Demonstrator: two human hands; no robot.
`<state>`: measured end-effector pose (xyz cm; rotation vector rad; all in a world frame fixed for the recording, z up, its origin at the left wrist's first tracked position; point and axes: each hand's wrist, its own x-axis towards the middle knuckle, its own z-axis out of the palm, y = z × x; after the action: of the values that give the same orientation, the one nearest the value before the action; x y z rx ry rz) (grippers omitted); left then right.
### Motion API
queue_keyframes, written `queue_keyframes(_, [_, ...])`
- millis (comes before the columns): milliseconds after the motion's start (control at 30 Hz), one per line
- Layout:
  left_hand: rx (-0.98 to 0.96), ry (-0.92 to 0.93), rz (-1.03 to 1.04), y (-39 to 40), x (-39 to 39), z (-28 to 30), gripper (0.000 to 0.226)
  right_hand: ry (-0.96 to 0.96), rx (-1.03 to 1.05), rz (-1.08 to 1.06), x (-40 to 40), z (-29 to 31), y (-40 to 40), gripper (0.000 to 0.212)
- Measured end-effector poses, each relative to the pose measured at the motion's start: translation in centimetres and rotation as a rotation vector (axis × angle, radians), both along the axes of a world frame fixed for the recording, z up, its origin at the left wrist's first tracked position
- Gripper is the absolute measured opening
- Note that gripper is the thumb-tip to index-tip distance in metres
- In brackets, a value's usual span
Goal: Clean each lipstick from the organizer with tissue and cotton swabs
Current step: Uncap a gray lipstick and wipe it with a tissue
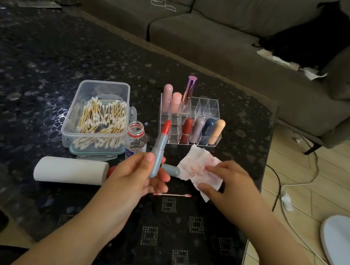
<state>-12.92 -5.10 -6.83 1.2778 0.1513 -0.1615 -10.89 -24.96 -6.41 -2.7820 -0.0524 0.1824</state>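
Lipstick (160,150), uncapped and twisted up red, stands in the left hand (142,178) over the dark bench (48,66), fingers curled round its grey-blue barrel.

Behind it, largest first: the open tub of cotton swabs (98,116), the tissue roll (70,170), the clear organizer (192,121) with seven more sticks, then the stained tissue (198,168) pinched by the right hand (227,180), an uncapped small bottle (136,138), the loose cap (171,170) and a used swab (172,195). Risk: the exposed bullet could smear or snap if wiped hard, and a stray elbow could tip the bottle just beside it. Open room lies toward the near bench; its right edge is close to the tissue.
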Motion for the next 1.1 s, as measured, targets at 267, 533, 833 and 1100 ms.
queue_keyframes(267, [0.086, 0.004, -0.005, -0.7, 0.3, -0.4, 0.034, -0.130, -0.103, 0.096, 0.3, -1.3, 0.5, 0.027])
queue_keyframes(533, [0.153, -0.001, -0.048, -1.0, 0.4, -0.6, 0.041, -0.176, 0.070, -0.022, -0.3, -0.2, 0.2, 0.022])
queue_keyframes(833, [0.076, -0.041, -0.038, -1.5, 0.3, -0.1, 0.035, 0.113, 1.008, -0.256, -0.9, 1.8, -0.7, 0.021])
queue_keyframes(1100, [-0.441, 0.086, -0.172, -1.3, 0.2, 1.3, 0.022, 0.472, 1.592, -0.331, -1.4, 1.7, 1.9, 0.027])
